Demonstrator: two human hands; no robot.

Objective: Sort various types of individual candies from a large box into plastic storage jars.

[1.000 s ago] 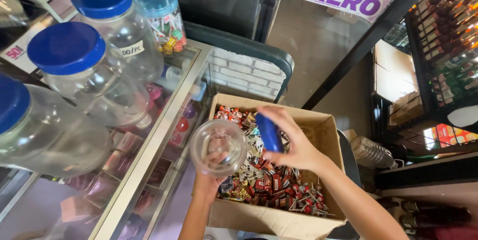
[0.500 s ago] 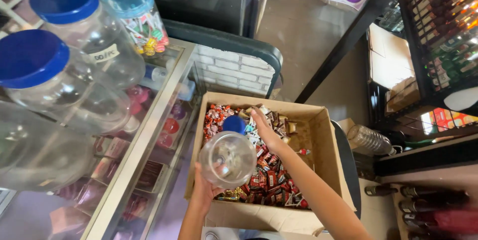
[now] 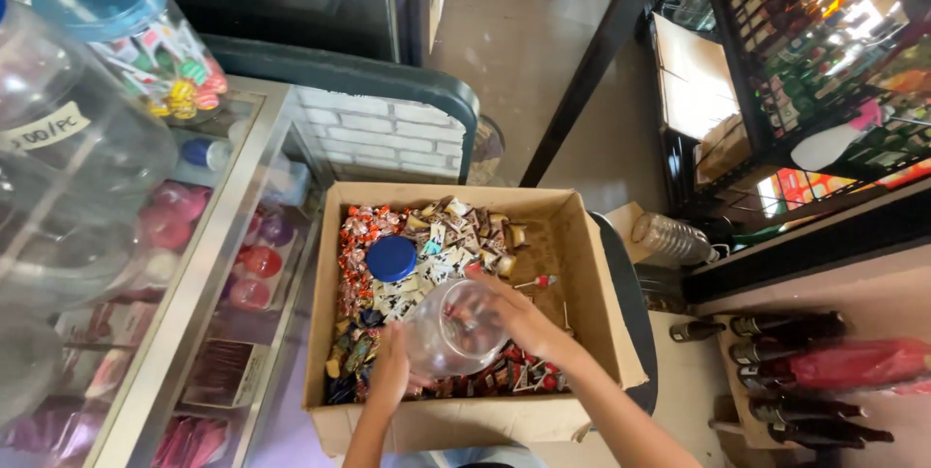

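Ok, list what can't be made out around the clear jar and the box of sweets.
- Right hand: head view; its fingers lie against the clear jar, so what they grip, if anything, is hidden.
- Jar's inside: glare and the hands blur it; contents cannot be told.
- Sweets under the blue lid and the jar: covered.
- Cardboard box: its front is partly cut off by the bottom edge.
- Left hand: fingers hidden behind the jar.

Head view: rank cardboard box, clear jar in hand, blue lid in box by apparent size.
1. cardboard box
2. clear jar, held by left hand and right hand
3. blue lid
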